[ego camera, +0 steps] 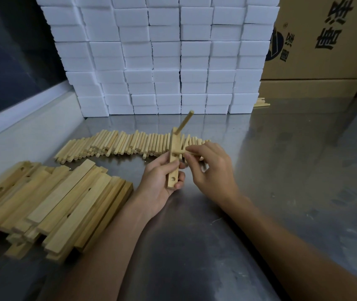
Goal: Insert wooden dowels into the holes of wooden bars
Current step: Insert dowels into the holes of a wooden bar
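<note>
Left hand (159, 181), right hand (210, 165) both curled.

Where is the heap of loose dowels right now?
The loose dowels lie mid-table, in front of the white blocks, beyond the stacked bars.

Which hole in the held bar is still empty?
The bottom hole, near the left hand. The top hole holds an upright dowel; the right hand is working a second dowel into the middle one.

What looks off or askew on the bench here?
Little stands out. The bar pile at the left is loosely fanned, not squared. A few dowels lie apart beside the foam blocks, away from the main dowel row. No visible damage.
</note>
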### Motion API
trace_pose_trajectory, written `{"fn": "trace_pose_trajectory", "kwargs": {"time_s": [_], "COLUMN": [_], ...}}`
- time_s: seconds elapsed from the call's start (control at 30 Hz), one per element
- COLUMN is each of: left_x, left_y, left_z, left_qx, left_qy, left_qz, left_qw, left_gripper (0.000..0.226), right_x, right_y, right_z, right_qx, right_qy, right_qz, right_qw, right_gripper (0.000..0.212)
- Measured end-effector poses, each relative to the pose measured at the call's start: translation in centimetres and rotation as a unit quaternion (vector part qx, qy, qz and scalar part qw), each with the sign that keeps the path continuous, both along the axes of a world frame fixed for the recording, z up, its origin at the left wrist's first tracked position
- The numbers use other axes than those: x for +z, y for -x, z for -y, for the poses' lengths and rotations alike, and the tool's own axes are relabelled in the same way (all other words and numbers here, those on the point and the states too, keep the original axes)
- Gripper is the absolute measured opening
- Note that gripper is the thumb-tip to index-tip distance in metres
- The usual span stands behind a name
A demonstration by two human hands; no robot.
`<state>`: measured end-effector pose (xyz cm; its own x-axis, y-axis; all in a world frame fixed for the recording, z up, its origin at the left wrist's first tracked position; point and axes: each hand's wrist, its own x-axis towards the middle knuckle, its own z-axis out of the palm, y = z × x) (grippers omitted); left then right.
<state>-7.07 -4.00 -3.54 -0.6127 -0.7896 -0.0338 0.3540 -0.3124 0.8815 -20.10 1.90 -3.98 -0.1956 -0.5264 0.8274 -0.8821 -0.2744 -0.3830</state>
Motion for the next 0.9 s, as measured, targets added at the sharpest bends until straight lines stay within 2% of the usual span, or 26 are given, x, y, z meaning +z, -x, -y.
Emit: {"fn": "trace_pose_trajectory", "kwargs": {"time_s": [0.17,0.37,0.67,0.9], "left_x": [-0.2,-0.7,-1.2,-1.7], "left_y": [0.1,0.5,0.7,0.7], "left_z": [0.1,0.2,-0.1,0.0], "left_qx": [0.006,0.053,0.082,0.089], "left_qy": [0.003,0.028,0.087,0.118], "left_qz": [-0.005,0.012,0.039,0.069], "left_qw": [1.000,0.998,0.992,0.987], "left_gripper": [0.026,0.032,0.035,0.035], "right_x": [0.0,1.0,1.9,2.5], "right_y": [0.1,0.0,-0.5,-0.7], "right_z": [0.0,0.1,-0.2,-0.1], "right_qx": [-0.016,-0.050,-0.072,-0.097], "right_qy": [-0.039,-0.056,-0.099,-0.134], "right_qz": [-0.028,-0.112,-0.095,-0.157], "right_qw": [0.999,0.991,0.988,0.974], "right_gripper": [0.010,0.008,0.015,0.017]}}
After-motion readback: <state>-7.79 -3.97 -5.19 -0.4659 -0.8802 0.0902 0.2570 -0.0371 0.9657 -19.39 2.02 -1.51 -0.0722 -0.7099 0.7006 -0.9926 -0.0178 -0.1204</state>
